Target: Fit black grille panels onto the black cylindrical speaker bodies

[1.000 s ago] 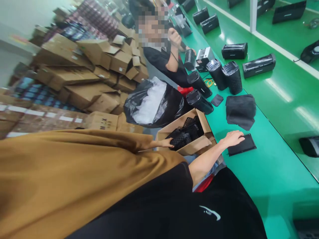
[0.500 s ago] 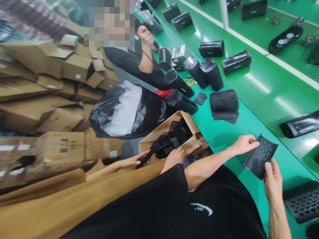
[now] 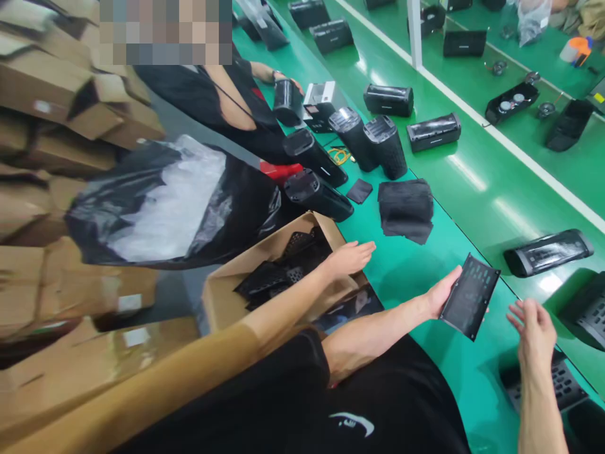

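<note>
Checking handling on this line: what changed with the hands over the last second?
The right hand let go of the black perforated panel and opened beside it; the left hand alone holds it up. A co-worker's hand moved across the cardboard box. The black speaker housings stayed in place.

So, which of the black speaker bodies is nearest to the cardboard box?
The speaker body just past the cardboard box's corner; the others lie farther along the green bench.
</note>
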`<action>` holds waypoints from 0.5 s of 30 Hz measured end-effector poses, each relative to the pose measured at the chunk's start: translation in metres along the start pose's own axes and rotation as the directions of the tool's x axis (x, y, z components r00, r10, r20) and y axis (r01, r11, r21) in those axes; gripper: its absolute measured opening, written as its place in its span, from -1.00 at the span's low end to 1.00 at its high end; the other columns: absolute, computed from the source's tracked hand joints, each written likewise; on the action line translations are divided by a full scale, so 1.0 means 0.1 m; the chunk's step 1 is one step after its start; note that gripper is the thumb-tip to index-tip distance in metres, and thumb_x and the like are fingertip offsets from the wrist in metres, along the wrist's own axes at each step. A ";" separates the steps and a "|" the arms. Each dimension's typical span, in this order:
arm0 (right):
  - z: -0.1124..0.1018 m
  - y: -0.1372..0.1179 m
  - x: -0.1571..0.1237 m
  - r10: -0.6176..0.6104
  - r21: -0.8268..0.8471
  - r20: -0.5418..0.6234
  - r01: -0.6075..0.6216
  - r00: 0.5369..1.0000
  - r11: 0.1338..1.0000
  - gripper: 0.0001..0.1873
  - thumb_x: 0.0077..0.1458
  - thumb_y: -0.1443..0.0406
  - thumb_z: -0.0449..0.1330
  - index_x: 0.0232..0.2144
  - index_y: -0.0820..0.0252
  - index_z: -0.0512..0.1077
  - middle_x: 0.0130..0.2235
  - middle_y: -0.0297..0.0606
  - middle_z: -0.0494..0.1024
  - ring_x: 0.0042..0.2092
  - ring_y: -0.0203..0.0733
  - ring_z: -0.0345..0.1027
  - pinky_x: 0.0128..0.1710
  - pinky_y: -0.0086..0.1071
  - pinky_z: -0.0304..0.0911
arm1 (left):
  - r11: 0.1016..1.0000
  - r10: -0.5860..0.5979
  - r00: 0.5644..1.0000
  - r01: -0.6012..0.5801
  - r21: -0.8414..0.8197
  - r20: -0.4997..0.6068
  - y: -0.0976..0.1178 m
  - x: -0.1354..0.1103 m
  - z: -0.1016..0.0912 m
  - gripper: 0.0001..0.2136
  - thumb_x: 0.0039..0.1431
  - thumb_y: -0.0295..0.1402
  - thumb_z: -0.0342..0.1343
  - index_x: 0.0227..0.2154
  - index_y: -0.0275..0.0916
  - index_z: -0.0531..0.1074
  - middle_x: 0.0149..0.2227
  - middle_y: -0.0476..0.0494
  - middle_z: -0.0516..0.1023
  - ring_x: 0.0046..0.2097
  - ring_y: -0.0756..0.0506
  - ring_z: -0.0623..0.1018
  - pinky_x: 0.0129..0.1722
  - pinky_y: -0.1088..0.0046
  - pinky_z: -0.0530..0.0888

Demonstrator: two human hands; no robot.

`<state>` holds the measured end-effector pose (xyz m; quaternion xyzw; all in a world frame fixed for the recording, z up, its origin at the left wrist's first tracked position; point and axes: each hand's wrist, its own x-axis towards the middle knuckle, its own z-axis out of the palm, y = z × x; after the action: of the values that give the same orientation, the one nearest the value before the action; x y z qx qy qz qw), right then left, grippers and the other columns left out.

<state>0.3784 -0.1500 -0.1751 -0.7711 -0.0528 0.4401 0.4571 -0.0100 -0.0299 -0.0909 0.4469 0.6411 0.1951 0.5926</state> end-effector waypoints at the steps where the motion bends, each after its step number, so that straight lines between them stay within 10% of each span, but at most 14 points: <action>1: 0.03 -0.10 0.23 -0.014 0.018 -0.065 0.015 0.998 1.000 -0.06 -0.32 -0.25 0.54 -0.05 0.21 0.43 -0.04 -0.06 0.56 0.00 0.08 0.53 -0.08 -0.11 0.53 | 1.000 0.004 1.000 -0.004 -0.024 0.023 0.01 0.06 0.22 -0.61 0.56 -0.21 0.01 0.23 -0.39 0.42 0.21 -0.26 0.52 0.14 -0.16 0.55 0.16 0.04 0.53; 4: 0.22 -0.35 0.87 0.021 0.049 -0.132 -0.015 0.991 0.999 -0.18 -0.29 -0.15 0.55 -0.13 0.19 0.38 -0.03 -0.03 0.54 0.06 0.16 0.50 -0.05 -0.01 0.50 | 0.996 -0.007 0.998 0.012 -0.086 0.060 0.09 0.18 1.02 -0.48 0.57 -0.20 -0.28 0.27 -0.36 0.44 0.15 -0.15 0.61 0.19 -0.23 0.54 0.16 -0.02 0.43; 7: 0.44 -0.51 1.24 0.042 0.062 -0.187 -0.031 0.981 0.998 -0.26 -0.26 0.01 0.55 -0.10 0.16 0.37 0.12 0.06 0.51 0.16 0.28 0.42 -0.04 0.14 0.46 | 0.941 -0.106 0.987 0.140 -0.309 0.123 0.15 0.24 1.61 -0.45 0.39 0.13 -0.08 0.23 0.00 0.52 0.04 -0.14 0.70 0.14 -0.33 0.62 0.16 -0.15 0.47; 11: 0.52 -0.71 1.24 0.084 0.106 -0.128 -0.070 0.988 0.992 -0.33 -0.20 0.10 0.49 -0.04 0.08 0.37 0.33 0.09 0.38 0.29 0.42 0.31 -0.07 0.26 0.43 | 0.753 -0.142 0.858 0.418 -0.509 0.494 0.20 0.34 1.77 -0.29 0.30 0.32 -0.20 0.20 0.02 0.54 -0.14 -0.22 0.72 -0.04 -0.34 0.68 0.18 -0.21 0.45; 15: 0.14 -0.93 0.73 -0.010 0.205 0.060 -0.003 0.998 0.979 -0.42 0.00 -0.07 0.38 0.05 -0.05 0.51 0.41 -0.09 0.35 0.36 0.38 0.26 -0.01 0.24 0.42 | 0.623 -0.001 0.680 0.574 -0.532 0.733 0.27 0.37 1.68 -0.20 0.28 0.36 -0.40 -0.01 0.02 0.64 -0.15 -0.27 0.70 -0.06 -0.35 0.68 0.12 -0.22 0.48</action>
<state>0.4422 -0.0513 -0.1540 -0.7060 -0.0223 0.4657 0.5331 0.1597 -0.0329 -0.1288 0.0918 0.3164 0.1521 0.9319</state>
